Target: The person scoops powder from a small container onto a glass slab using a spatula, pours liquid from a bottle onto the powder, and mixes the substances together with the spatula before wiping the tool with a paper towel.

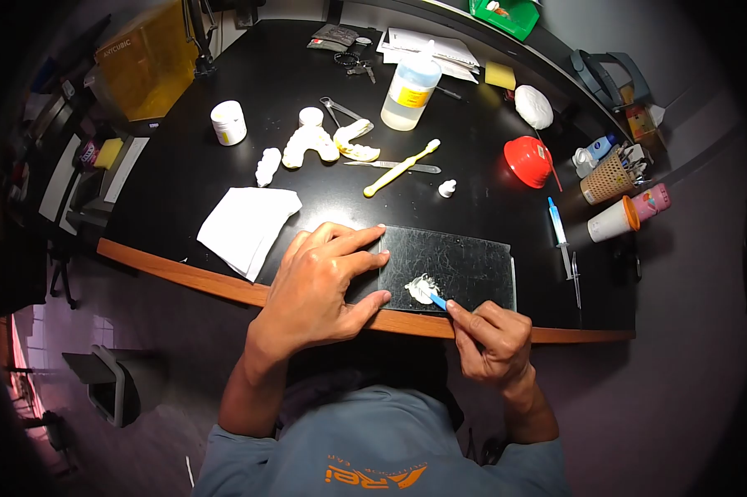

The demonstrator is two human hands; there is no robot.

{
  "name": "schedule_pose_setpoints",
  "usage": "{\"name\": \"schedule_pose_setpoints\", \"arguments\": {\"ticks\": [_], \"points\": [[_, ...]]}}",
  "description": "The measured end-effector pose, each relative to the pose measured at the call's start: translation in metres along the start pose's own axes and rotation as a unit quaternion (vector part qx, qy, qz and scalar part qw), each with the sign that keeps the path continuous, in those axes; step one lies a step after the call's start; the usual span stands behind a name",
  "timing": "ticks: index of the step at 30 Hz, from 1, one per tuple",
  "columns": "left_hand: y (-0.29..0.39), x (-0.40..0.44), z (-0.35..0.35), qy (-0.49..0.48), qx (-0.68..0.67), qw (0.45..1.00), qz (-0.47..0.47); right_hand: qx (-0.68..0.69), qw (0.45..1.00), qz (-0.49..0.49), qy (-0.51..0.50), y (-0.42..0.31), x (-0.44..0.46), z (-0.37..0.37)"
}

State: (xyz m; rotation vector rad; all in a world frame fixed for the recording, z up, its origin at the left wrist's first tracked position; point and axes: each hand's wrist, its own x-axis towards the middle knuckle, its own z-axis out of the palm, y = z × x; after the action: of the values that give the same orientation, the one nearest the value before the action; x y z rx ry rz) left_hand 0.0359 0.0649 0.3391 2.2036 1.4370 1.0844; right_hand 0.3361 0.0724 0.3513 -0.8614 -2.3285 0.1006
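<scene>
A rectangular glass mixing slab [481,257] lies at the table's front edge, with a small mound of white paste [423,289] near its front side. My right hand [493,338] is closed around a blue spatula [437,301], whose tip touches the paste. At the slab's left edge, my left hand [324,277] rests with fingers spread, fingertips and thumb touching the glass. Beyond the slab lie a yellow-handled brush-like tool [402,168], a scalpel [415,167] and a small white bottle or cap [447,189].
Folded white paper [248,228] lies left of my left hand. Behind it are dental casts [310,146], a white jar [228,123] and a large liquid bottle [410,93]. A red bowl [527,162], syringe [561,234] and white cup [612,224] stand or lie to the right.
</scene>
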Motion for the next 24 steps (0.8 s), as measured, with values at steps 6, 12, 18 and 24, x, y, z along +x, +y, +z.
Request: {"name": "schedule_pose_setpoints", "arguments": {"ticks": [6,12,18,24], "points": [[0.001,0.000,0.000,-0.003,0.005,1.000,-0.004,-0.008,0.998,0.050,0.023,-0.011,-0.005,-0.001],[0.001,0.001,0.000,-0.006,0.002,1.000,-0.004,-0.031,0.998,0.057,-0.004,-0.028,-0.004,0.005],[0.001,0.000,-0.001,-0.004,-0.002,1.000,0.000,-0.014,0.998,0.055,0.019,-0.026,-0.003,0.005],[0.001,-0.001,-0.001,-0.004,0.001,1.000,0.000,-0.016,0.998,0.059,0.028,-0.031,-0.007,0.010]]}}
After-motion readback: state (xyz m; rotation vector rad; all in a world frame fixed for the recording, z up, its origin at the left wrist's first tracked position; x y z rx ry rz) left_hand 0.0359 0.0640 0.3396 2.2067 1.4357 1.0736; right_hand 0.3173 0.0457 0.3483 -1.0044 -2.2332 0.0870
